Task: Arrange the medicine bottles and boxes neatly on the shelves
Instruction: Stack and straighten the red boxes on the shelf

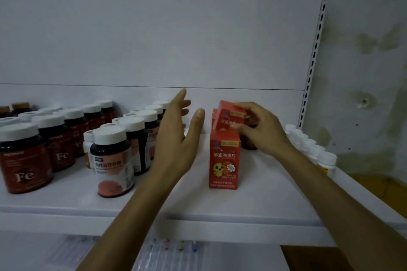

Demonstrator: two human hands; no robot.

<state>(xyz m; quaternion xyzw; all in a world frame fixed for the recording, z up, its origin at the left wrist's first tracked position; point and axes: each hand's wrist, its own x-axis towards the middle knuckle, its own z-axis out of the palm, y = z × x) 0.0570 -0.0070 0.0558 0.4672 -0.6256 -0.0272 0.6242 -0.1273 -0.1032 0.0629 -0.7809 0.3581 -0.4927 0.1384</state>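
Observation:
A red medicine box (223, 160) with a yellow chick stands upright near the middle of the white shelf (198, 207). Behind it my right hand (259, 126) grips another red box (229, 119), tilted and raised above the row. My left hand (178, 136) hovers with straight fingers just left of the red boxes and touches nothing. Dark bottles with white caps (114, 154) fill the left half of the shelf, several marked "Fe" (24, 158).
White bottles (312, 149) stand in a line along the shelf's right edge by the slotted upright (313, 55). A dark bottle (250, 143) is half hidden behind my right hand. Below the shelf lip lies a lower shelf with pale packets (171, 246).

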